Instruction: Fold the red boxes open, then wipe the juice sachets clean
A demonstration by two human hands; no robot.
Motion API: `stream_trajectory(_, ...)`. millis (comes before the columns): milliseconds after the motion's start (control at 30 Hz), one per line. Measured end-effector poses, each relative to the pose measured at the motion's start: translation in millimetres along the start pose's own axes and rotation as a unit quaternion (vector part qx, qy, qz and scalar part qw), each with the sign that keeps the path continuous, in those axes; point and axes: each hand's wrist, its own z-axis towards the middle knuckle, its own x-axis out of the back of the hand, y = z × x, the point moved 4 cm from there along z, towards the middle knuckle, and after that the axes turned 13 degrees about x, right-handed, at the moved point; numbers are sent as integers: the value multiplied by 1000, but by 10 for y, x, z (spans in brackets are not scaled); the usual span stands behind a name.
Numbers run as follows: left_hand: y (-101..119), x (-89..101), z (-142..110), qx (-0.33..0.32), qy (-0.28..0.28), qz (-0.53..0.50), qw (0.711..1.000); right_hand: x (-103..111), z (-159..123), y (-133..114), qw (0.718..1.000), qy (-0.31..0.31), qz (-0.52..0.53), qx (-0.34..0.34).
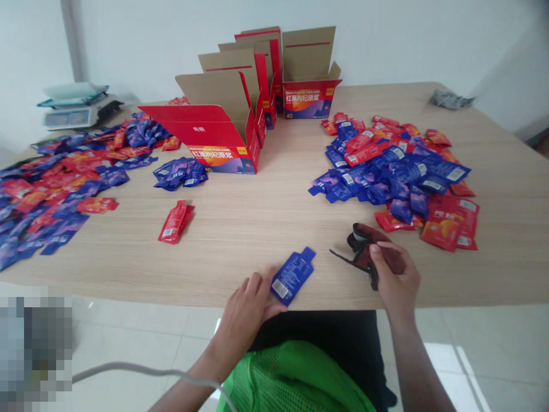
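Observation:
My left hand [247, 298] is at the table's front edge, its thumb and fingers closed around the lower left end of a blue sachet [293, 277]. The sachet lies flat, its barcode side up and its narrow neck pointing away to the right. In my right hand [397, 277] is a pair of dark sunglasses [388, 252] with brownish lenses, pinched between thumb and fingers just above the table. One thin temple of the glasses sticks out to the left. Left of centre, a small stack of red sachets [175, 223] lies by itself.
A mixed heap of red and blue sachets [386, 166] covers the right side; another heap [68, 177] spreads along the left. Several open red cartons [223, 154] stand at the back, with blue sachets [180, 173] beside the front one. A scale [79, 114] sits far left, a grey cloth [451, 99] far right.

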Motion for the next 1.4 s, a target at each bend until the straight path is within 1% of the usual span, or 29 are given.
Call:
stream_trajectory(67, -37, -42, -137, -61, 91, -30, 994, 4, 4, -11, 1000, -3, -9, 5)
stream_trajectory(100, -48, -72, -209, -92, 130, -45, 986, 5, 11, -30, 1000, -4, -19, 8)
stream_trajectory(133, -54, -108, -275, -121, 156, -57, 979, 3, 21, -64, 999, -4, -33, 12)
stream_trajectory(200, -50, -181, -372, -172, 175, -70, 967, -28, 45, -201, 997, -7, -69, 39)
stream_trajectory(267, -42, -232, -414, -204, 171, -75, 961, -117, 47, -439, 990, -21, -96, 98)
stream_trajectory(333, -38, -255, -417, -223, 163, -77, 958, -279, -14, -733, 979, -58, -90, 174)
stream_trajectory(367, -37, -258, -410, -230, 159, -77, 957, -387, -80, -876, 970, -91, -73, 214)
stream_trajectory(400, -38, -260, -401, -236, 154, -77, 956, -509, -172, -1004, 957, -136, -52, 252)
stream_trajectory(433, -38, -260, -392, -240, 149, -78, 956, -639, -288, -1108, 937, -192, -31, 290)
stream_trajectory(500, -40, -256, -376, -244, 138, -83, 956, -886, -565, -1219, 877, -313, -9, 364)
stream_trajectory(567, -43, -252, -368, -241, 133, -87, 958, -1066, -802, -1190, 814, -403, -19, 417)
stream_trajectory(600, -43, -250, -369, -241, 133, -86, 958, -1124, -867, -1133, 794, -427, -34, 432)
stream_trajectory(633, -42, -250, -373, -243, 135, -81, 957, -1164, -884, -1063, 782, -438, -49, 440)
stream_trajectory(700, -38, -248, -387, -254, 148, -62, 954, -1209, -780, -908, 780, -438, -85, 439)
stream_trajectory(767, -30, -244, -401, -264, 162, -40, 950, -1232, -543, -783, 787, -421, -127, 433)
stream_trajectory(833, -17, -237, -412, -267, 173, -22, 948, -1240, -271, -741, 791, -399, -166, 434)
stream_trajectory(900, 3, -225, -422, -264, 181, -10, 947, -1210, -61, -818, 806, -354, -179, 438)
stream_trajectory(933, 15, -223, -427, -261, 183, -4, 948, -1176, -9, -897, 823, -323, -170, 436)
stream_trajectory(1000, 41, -237, -435, -258, 183, 7, 949, -1095, -55, -1093, 856, -272, -123, 421)
stream_trajectory(1033, 53, -254, -437, -256, 181, 10, 949, -1067, -155, -1188, 864, -272, -92, 415)
stream_trajectory(1067, 60, -274, -438, -255, 181, 6, 950, -1056, -297, -1267, 860, -293, -64, 414)
stream_trajectory(1100, 63, -293, -438, -252, 185, -7, 950, -1065, -468, -1322, 842, -337, -42, 420)
stream_trajectory(1133, 62, -310, -437, -248, 190, -23, 950, -1083, -642, -1344, 816, -387, -31, 429)
stream_trajectory(1200, 53, -334, -433, -238, 201, -51, 949, -1129, -900, -1284, 767, -464, -25, 441)
stream_trajectory(1233, 51, -340, -431, -235, 203, -53, 949, -1155, -952, -1212, 755, -481, -31, 444)
stream_trajectory(1300, 57, -337, -428, -234, 198, -30, 951, -1221, -887, -1029, 756, -478, -51, 444)
stream_trajectory(1400, 73, -296, -426, -238, 195, 4, 952, -1350, -522, -785, 767, -446, -105, 449)
